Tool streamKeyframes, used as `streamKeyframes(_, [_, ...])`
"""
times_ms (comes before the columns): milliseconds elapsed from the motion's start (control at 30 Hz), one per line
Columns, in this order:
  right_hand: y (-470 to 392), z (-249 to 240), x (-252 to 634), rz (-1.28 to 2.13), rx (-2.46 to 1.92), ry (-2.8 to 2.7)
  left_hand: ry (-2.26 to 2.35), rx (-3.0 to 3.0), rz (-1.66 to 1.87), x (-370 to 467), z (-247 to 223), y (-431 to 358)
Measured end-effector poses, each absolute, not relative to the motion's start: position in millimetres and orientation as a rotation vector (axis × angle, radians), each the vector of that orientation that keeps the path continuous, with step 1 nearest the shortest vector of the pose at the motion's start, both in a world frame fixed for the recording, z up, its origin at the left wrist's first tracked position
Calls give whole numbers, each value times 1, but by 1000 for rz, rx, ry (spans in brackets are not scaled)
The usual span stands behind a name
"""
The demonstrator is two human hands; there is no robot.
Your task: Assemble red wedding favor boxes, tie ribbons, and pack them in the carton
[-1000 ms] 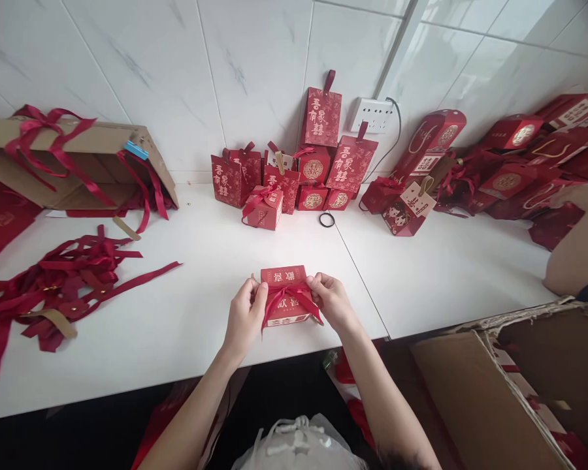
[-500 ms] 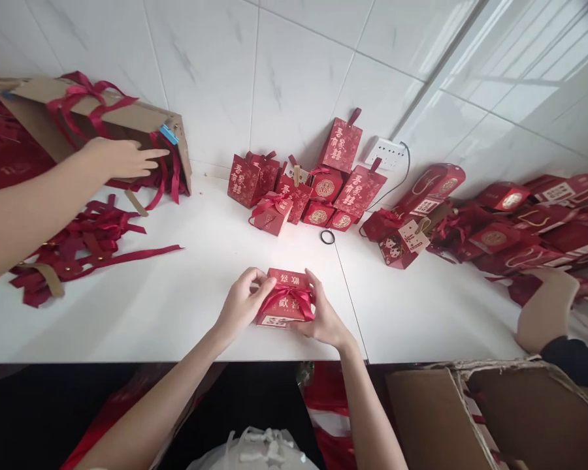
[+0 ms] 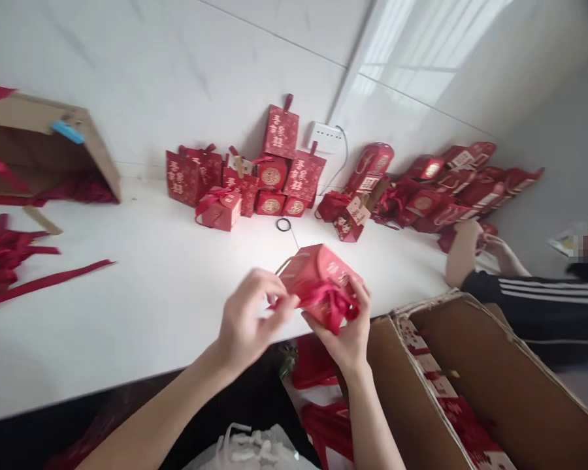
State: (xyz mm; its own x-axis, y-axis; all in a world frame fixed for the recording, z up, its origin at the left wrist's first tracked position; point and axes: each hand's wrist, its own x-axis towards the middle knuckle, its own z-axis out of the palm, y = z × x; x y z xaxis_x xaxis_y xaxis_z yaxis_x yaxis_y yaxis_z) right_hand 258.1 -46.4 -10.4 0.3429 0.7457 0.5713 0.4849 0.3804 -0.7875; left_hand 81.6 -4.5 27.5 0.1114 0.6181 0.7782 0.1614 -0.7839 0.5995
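Two cardboard boxes (image 3: 95,143) (image 3: 406,385), one power strip (image 3: 326,137), one blue clip (image 3: 68,131), one black ring (image 3: 283,219).

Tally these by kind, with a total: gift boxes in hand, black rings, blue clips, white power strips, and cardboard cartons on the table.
Gift box in hand: 1
Black ring: 1
Blue clip: 1
White power strip: 1
Cardboard carton: 1
Total: 5

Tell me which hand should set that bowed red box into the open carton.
Right, I'd judge: the right hand holds the red box and is nearer the open carton; the left hand is farther off.
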Motion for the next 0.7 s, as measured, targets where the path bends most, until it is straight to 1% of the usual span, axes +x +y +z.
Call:
streamKeyframes(67, [-61,-9,277,628,-1268,-829,904,1852,1623,92,28,11])
streamKeyframes(133, [-78,-5,300,994,-1115,-418,971,1757,1519,109,25,24])
streamKeyframes(167, [-88,-2,312,1122,-1015,-278,954,1765,1448,120,23,29])
streamKeyframes(233, [-110,4,332,1266,-842,-121,836,1874,1268,147,17,34])
streamKeyframes(333, [-138,12,353,1323,-716,-56,535,2148,985,198,6,31])
streamKeyframes(433, [-161,15,365,1240,-727,7,223,2380,870,253,-11,17])
streamKeyframes(500, [-177,14,373,1147,-809,62,79,2502,885,286,-26,5])
streamKeyframes(567, [-200,11,382,1001,-971,80,41,2578,942,310,-43,-8])
streamKeyframes(633, [-228,9,393,728,-1209,8,78,2597,1005,324,-59,-18])
streamKeyframes(700, [-259,7,406,323,-1487,-142,135,2574,1043,330,-71,-22])
